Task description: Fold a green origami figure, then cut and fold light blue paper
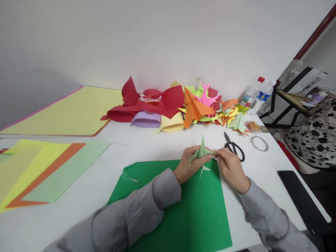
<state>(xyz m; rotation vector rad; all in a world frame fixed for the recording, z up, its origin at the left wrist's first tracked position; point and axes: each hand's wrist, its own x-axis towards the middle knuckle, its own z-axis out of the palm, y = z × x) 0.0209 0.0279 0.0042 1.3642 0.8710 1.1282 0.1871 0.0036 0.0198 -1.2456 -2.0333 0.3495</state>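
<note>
Tabletop (pixel 147 143) in white spreads below a pale wall (pixel 157 42); at the right edge stand a dark-framed shelf (pixel 294 99) and, lower, someone's flower-patterned clothing (pixel 312 133). Green paper (pixel 202 217) lies at lower centre, a heap of colourful folded paper (pixel 194 108) at upper centre, and scissors (pixel 233 147) right of centre. Over the green paper's top edge, right of centre, is a pale green folded figure (pixel 202 150). Its tall spike points to the frame's top and its long axis runs nearly upright; a thin tip points right. The left hand (pixel 190 164) grasps its body, while the right hand (pixel 231 166) pinches that tip.
</note>
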